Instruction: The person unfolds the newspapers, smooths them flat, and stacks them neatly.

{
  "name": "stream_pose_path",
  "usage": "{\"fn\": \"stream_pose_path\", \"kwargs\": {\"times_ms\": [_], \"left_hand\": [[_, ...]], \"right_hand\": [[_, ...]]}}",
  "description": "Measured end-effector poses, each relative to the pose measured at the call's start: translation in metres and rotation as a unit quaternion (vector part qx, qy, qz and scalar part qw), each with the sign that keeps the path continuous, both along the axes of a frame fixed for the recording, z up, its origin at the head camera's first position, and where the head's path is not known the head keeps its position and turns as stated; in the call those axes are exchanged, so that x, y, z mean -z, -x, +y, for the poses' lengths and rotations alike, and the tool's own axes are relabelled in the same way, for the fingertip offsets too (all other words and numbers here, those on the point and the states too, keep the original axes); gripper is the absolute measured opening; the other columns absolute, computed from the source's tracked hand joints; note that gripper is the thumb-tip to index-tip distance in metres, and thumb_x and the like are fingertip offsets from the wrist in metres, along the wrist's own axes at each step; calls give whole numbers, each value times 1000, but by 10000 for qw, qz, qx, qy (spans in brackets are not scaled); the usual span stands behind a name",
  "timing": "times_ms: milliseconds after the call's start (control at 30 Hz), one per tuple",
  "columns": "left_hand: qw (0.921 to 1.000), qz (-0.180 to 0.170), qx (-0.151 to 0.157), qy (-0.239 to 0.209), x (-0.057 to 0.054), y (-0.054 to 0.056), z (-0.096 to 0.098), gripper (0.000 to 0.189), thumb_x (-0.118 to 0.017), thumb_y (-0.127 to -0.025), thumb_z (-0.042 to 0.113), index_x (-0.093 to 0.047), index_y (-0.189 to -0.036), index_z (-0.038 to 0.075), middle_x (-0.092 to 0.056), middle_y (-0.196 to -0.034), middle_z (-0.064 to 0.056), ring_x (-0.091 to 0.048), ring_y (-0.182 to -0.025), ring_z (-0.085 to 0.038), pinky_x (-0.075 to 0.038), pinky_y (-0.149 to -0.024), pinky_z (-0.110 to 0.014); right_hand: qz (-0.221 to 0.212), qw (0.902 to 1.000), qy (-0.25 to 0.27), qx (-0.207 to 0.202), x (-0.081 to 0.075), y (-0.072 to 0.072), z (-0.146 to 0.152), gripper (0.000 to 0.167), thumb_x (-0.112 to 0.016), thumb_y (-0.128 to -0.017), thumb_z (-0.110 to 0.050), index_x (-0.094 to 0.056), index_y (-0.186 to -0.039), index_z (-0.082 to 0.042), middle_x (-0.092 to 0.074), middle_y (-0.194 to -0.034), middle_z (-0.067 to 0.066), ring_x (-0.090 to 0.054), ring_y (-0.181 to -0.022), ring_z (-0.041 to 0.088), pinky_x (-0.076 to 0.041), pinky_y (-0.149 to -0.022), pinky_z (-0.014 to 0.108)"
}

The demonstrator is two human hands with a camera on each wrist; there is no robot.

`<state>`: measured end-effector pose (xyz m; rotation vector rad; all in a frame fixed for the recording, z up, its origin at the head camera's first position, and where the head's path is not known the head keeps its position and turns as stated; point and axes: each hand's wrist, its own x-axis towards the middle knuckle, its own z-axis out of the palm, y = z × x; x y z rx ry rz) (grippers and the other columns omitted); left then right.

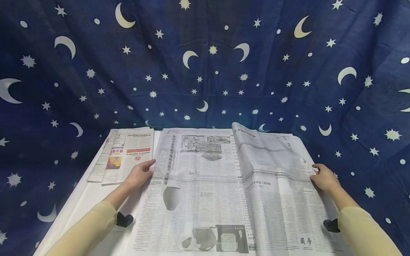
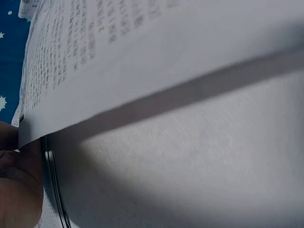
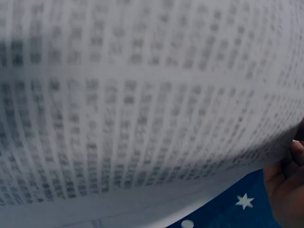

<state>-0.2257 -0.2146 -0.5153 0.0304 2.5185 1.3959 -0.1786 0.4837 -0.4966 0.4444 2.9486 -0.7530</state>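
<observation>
A large newspaper [image 1: 205,199] lies spread across the table, printed with dense text, pottery pictures and a dark boxed panel. Its left edge is pinched between the thumb and fingers of my left hand [image 1: 139,175]; the left wrist view shows that edge lifted over the white surface, with the hand [image 2: 19,180] at far left. On the opposite side, my right hand [image 1: 325,178] pinches the right edge. The right-hand page [image 1: 272,199] is wavy, with a raised fold near the middle. Close print fills the right wrist view, where the fingers [image 3: 287,190] grip the paper's margin.
Several folded newspapers [image 1: 128,156] with red and colour print lie at the table's back left, beside my left hand. The white table [image 1: 80,209] shows along the left. A dark blue curtain [image 1: 205,78] with moons and stars hangs behind and around the table.
</observation>
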Motion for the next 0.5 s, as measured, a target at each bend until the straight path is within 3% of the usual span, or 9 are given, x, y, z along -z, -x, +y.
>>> {"fn": "stream_pose_path", "kwargs": {"times_ms": [100, 233, 367, 500], "left_hand": [[10000, -19, -12, 23, 1, 0, -2, 58, -51, -101, 3, -35, -157, 1, -43, -153, -29, -43, -140, -44, -37, -114, -53], [10000, -12, -28, 86, 2, 0, -4, 57, -51, -102, 4, -35, -157, 1, -42, -153, -28, -43, -140, -44, -36, -115, -54], [9998, 37, -15, 185, 2, 0, -6, 57, -50, -102, 4, -36, -157, 1, -45, -152, -27, -46, -138, -43, -38, -114, -54], [9991, 195, 96, 367, 0, 1, -7, 55, -50, -102, 3, -38, -155, 0, -48, -150, -27, -49, -136, -43, -40, -112, -54]], "right_hand": [[90, 9996, -225, 107, -3, -4, 6, 38, -58, -91, -2, -42, -120, 17, -52, -100, 32, -52, -89, 44, -46, -76, 58], [90, 9986, -508, 151, -4, -8, 13, 18, -57, -90, -3, -46, -100, 6, -52, -88, 23, -52, -81, 40, -42, -68, 49], [-131, 9984, -535, 108, -5, -10, 17, 8, -55, -92, -3, -53, -93, 5, -54, -87, 22, -53, -79, 38, -42, -66, 46], [-420, 9984, -387, 19, -7, -10, 19, 15, -52, -93, -3, -61, -98, 8, -58, -95, 27, -53, -85, 40, -45, -69, 50]]}}
